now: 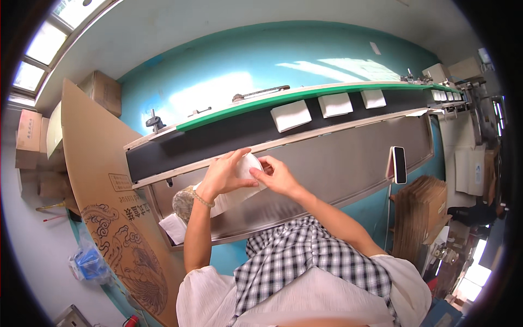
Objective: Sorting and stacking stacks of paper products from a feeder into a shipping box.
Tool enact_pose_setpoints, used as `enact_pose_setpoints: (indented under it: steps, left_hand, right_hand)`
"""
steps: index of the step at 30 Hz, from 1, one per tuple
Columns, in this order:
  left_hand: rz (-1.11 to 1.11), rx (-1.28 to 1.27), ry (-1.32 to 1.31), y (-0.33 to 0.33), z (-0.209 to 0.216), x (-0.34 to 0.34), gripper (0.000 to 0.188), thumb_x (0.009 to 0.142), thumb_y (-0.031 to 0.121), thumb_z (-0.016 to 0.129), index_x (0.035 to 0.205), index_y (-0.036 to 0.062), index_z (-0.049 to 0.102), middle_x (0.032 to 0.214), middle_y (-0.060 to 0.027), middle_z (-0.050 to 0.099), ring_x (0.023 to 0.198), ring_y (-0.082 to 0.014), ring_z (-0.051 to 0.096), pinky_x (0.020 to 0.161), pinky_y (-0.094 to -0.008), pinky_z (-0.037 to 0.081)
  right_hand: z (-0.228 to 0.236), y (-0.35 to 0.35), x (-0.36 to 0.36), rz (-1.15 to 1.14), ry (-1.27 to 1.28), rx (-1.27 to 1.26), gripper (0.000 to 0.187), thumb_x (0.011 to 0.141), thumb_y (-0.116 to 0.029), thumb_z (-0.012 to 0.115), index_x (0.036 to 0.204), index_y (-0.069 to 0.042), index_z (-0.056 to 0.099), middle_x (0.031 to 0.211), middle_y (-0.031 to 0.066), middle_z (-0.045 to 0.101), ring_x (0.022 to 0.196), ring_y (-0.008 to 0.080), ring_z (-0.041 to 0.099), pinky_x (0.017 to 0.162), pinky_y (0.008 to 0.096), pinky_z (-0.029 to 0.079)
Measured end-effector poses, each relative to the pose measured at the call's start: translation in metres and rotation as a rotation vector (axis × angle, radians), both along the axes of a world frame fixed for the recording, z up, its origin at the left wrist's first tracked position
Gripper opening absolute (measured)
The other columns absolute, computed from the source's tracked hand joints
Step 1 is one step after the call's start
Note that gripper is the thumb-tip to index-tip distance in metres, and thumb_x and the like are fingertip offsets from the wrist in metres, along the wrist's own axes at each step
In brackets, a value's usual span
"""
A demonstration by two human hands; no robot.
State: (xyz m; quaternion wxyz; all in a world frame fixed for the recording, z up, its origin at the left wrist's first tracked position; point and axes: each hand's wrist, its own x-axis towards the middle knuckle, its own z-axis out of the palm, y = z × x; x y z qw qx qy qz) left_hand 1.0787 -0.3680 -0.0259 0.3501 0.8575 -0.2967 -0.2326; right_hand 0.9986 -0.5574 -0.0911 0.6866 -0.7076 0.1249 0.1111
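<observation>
Between both hands, over the near edge of the conveyor belt, I hold a stack of white folded tissues (250,164), its top bent into a curve. My left hand (222,175), with a beaded bracelet at the wrist, grips its left side, fingers bent around it. From the right, my right hand (277,176) pinches the other side with thumb and fingers. Below my hands a row of white tissues (231,202) lies on the metal table (332,158). Next to my left forearm sits a rough grey lump (183,204), partly hidden, with another white stack (173,228) near it.
On the black conveyor belt (218,145) beyond my hands are white tissue stacks (291,115), along a green guide rail (327,90). A phone (399,164) stands at the table's right. A large cardboard sheet (103,180) rises at left; flattened cartons (417,212) stand at right.
</observation>
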Motion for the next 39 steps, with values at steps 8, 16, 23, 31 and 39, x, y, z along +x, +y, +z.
enact_pose_setpoints:
  steps: [8,16,23,31,39]
  left_hand:
    - [0.024,0.024,-0.031,0.010,-0.001,-0.003,0.074,0.067,0.042,0.088,0.125,0.0086,0.058,0.116,-0.0173,0.066,0.106,-0.0368,0.065,0.089,-0.0420,0.052]
    - [0.069,0.019,0.023,0.007,0.001,-0.004,0.066,0.066,0.044,0.087,0.118,0.0128,0.060,0.113,-0.0117,0.068,0.104,-0.0329,0.066,0.090,-0.0424,0.052]
    - [0.066,0.005,0.000,0.013,0.001,-0.006,0.066,0.068,0.042,0.087,0.119,0.0098,0.059,0.114,-0.0138,0.067,0.103,-0.0340,0.065,0.089,-0.0411,0.052]
    - [0.040,-0.017,-0.059,0.023,-0.005,-0.006,0.080,0.065,0.046,0.088,0.130,0.0113,0.056,0.121,-0.0162,0.065,0.109,-0.0356,0.064,0.091,-0.0425,0.052]
    - [0.084,0.023,0.002,0.039,-0.002,-0.011,0.080,0.064,0.045,0.088,0.129,0.0116,0.056,0.126,-0.0153,0.063,0.113,-0.0349,0.062,0.095,-0.0421,0.050]
  right_hand:
    - [0.005,-0.031,0.008,0.099,0.209,0.051,0.031,0.086,-0.013,0.067,0.112,0.003,0.065,0.096,0.0081,0.069,0.082,0.0120,0.065,0.068,0.0270,0.052]
    - [0.006,-0.028,0.021,-0.173,0.243,0.195,0.028,0.099,-0.029,0.064,0.106,-0.002,0.060,0.090,0.0052,0.068,0.081,0.0136,0.067,0.070,0.0259,0.053]
    - [0.037,-0.084,0.045,-0.217,-0.218,-0.390,0.037,0.090,-0.025,0.075,0.113,0.000,0.060,0.090,0.0063,0.064,0.074,0.0107,0.058,0.065,0.0277,0.051]
    - [0.020,0.023,0.004,0.193,-0.034,-0.344,0.050,0.092,-0.034,0.073,0.126,-0.001,0.060,0.107,0.0095,0.065,0.092,0.0152,0.063,0.081,0.0304,0.053]
    - [0.019,0.009,0.004,0.034,0.311,0.150,0.034,0.097,-0.022,0.065,0.119,0.003,0.062,0.101,0.0068,0.067,0.089,0.0105,0.061,0.077,0.0283,0.051]
